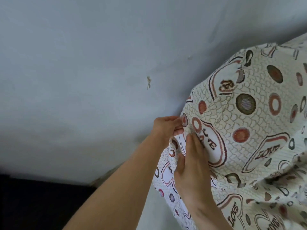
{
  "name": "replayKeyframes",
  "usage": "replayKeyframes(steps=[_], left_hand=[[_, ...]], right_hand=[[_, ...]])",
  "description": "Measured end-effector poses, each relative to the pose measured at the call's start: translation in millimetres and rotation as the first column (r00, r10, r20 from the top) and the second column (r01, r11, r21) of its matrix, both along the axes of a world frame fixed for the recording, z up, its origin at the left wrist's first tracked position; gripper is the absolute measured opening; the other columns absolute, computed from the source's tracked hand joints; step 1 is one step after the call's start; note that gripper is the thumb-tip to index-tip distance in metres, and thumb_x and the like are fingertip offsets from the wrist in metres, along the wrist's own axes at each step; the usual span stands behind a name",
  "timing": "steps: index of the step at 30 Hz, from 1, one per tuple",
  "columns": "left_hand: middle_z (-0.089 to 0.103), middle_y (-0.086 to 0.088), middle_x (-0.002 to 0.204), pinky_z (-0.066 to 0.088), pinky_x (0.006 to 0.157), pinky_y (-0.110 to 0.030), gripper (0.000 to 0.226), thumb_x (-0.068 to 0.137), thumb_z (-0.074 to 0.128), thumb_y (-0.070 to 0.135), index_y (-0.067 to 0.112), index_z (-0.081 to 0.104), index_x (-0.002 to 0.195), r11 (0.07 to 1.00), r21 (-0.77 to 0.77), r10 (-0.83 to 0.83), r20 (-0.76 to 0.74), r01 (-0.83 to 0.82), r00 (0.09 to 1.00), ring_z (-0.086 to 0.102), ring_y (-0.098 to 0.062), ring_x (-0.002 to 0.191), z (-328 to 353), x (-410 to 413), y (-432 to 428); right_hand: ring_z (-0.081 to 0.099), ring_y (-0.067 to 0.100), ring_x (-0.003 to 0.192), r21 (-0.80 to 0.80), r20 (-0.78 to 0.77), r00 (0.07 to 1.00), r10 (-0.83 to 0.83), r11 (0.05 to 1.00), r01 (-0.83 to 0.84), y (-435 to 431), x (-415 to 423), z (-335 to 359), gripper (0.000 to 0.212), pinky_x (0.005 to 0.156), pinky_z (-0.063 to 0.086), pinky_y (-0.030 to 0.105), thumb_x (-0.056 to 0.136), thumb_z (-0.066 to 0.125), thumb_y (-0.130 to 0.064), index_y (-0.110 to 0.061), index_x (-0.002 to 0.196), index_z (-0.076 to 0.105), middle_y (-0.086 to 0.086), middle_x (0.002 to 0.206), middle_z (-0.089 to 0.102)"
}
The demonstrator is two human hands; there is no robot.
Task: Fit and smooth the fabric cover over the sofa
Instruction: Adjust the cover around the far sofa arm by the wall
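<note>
A cream fabric cover (245, 123) printed with red and brown circles and "LOVE" badges is draped over the sofa and fills the right half of the view. My left hand (166, 126) pinches the cover's edge at the sofa's corner, close to the wall. Just below it, my right hand (191, 165) lies on the cloth with its fingers pressing into a fold and its thumb against the fabric. The sofa itself is hidden under the cover.
A pale grey wall (83, 72) with a chipped spot (148, 82) takes up the left and top. A dark floor strip (41, 205) lies at the lower left. The cover's loose edge (167, 188) hangs down beside the wall.
</note>
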State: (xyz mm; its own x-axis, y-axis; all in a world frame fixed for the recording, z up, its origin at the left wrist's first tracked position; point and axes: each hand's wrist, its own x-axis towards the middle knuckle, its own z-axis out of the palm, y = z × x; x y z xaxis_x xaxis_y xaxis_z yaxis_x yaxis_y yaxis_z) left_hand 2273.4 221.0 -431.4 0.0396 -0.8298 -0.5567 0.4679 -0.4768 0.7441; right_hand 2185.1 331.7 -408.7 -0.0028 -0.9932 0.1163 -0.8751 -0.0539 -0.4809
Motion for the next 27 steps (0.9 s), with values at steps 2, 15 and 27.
replayKeyframes(steps=[2, 15, 27], left_hand=[[0.068, -0.027, 0.099, 0.061, 0.064, -0.028, 0.031, 0.085, 0.069, 0.002, -0.012, 0.062, 0.111, 0.999, 0.020, -0.028, 0.022, 0.028, 0.999, 0.066, -0.028, 0.078, -1.0, 2.1, -4.2], [0.061, -0.010, 0.060, 0.061, 0.066, -0.033, 0.003, 0.080, 0.071, -0.001, 0.002, 0.070, 0.081, 0.995, 0.076, -0.076, 0.265, 0.058, 0.961, 0.056, -0.013, 0.045, -21.4, 2.6, -17.4], [0.057, -0.012, 0.060, 0.058, 0.051, -0.028, 0.013, 0.085, 0.065, -0.004, 0.004, 0.061, 0.075, 0.991, 0.120, -0.086, 0.296, 0.052, 0.951, 0.053, -0.016, 0.044, -29.1, 0.4, -19.4]], right_hand=[[0.043, 0.037, 0.126, -0.011, -0.226, 0.974, 0.022, 1.000, -0.025, -5.7, 4.3, 2.6, 0.074, 0.108, 0.030, 0.039, 0.066, 0.071, 0.000, 0.000, 0.136, 0.047, 0.015, 0.146, 0.043], [0.036, 0.030, 0.128, 0.045, -0.461, 0.883, 0.091, 0.996, -0.079, -31.5, 2.9, -11.5, 0.077, 0.103, 0.025, 0.036, 0.061, 0.071, -0.017, 0.007, 0.131, 0.050, 0.017, 0.140, 0.049], [0.029, 0.022, 0.142, 0.138, -0.371, 0.914, 0.164, 0.983, -0.120, -41.4, 7.4, -40.6, 0.076, 0.114, 0.028, 0.034, 0.068, 0.067, -0.001, -0.005, 0.140, 0.044, 0.009, 0.153, 0.034]])
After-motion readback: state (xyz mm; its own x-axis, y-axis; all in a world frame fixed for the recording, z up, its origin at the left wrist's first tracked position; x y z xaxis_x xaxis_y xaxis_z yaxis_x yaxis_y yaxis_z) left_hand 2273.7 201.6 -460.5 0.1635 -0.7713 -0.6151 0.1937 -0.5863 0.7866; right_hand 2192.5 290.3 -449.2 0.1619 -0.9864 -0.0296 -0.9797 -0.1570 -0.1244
